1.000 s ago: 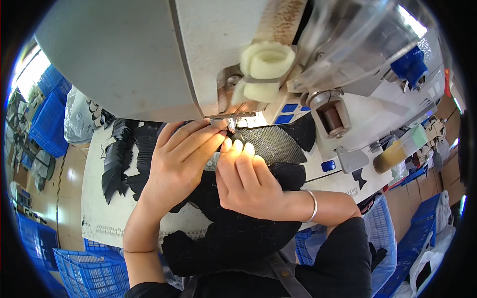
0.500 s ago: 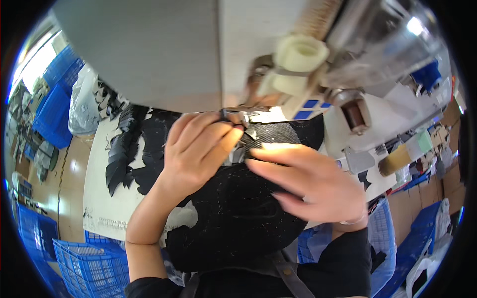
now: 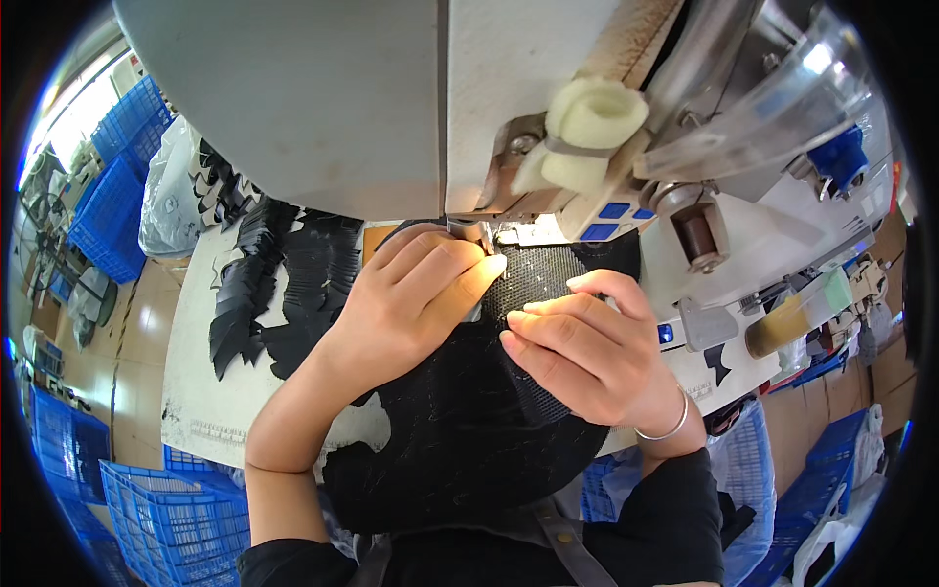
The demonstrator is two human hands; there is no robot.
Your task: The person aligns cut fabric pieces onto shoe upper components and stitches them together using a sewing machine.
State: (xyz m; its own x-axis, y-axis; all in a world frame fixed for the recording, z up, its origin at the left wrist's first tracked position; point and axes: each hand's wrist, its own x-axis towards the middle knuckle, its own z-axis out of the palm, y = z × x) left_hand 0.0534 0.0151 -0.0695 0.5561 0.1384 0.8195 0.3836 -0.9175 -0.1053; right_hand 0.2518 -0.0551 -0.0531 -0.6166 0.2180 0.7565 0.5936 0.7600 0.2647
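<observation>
Under the lit needle area of a sewing machine [image 3: 391, 108] lies a piece of black mesh fabric [image 3: 536, 272]. My left hand [image 3: 401, 298] is closed at the mesh's left edge, its thumb and curled forefinger beside the metal presser foot [image 3: 486, 238]. What its other fingers touch is hidden. Pinched together, the thumb and forefinger of my right hand [image 3: 602, 352] grip the same mesh nearer to me, and part of it hangs below them. A larger black fabric piece [image 3: 440, 440] with loose threads drapes over the table's near edge towards my lap.
Stacks of cut black pieces [image 3: 318, 279] lie on the white table [image 3: 191, 382] to the left. A thread bobbin [image 3: 697, 238] and a clear plastic guard [image 3: 763, 122] sit at the right of the machine. Blue crates [image 3: 176, 519] stand on the floor around the table.
My right hand, blurred and more spread before, now pinches the mesh with fingers drawn together. More mesh shows below it. My left hand stays near the presser foot.
</observation>
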